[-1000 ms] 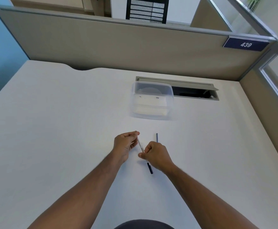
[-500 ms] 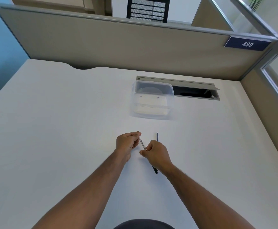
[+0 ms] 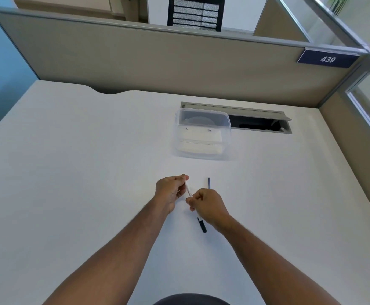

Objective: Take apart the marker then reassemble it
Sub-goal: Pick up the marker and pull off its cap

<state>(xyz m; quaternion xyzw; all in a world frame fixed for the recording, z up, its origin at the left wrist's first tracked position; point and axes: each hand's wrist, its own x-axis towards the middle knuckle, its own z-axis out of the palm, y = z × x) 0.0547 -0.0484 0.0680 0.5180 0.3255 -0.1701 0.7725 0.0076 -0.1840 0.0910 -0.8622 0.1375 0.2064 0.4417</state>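
Note:
A thin white marker barrel [image 3: 188, 191] runs slantwise between both hands above the white desk [image 3: 69, 172]. My left hand [image 3: 171, 191] pinches its far end. My right hand [image 3: 208, 205] grips its near end, with the fingers closed over it. A dark cap [image 3: 202, 225] lies on the desk just below my right hand, apart from it. A thin dark blue rod [image 3: 209, 182], likely the ink core, lies on the desk beyond my right hand.
A clear plastic container [image 3: 202, 134] with white contents stands further back at the middle. Behind it an open cable hatch [image 3: 259, 124] is cut into the desk. Beige partition walls [image 3: 157, 62] close the back and right sides.
The dark cap, which stuck out under my right hand before, now lies loose on the desk. Both hands stay around the barrel, shifted slightly.

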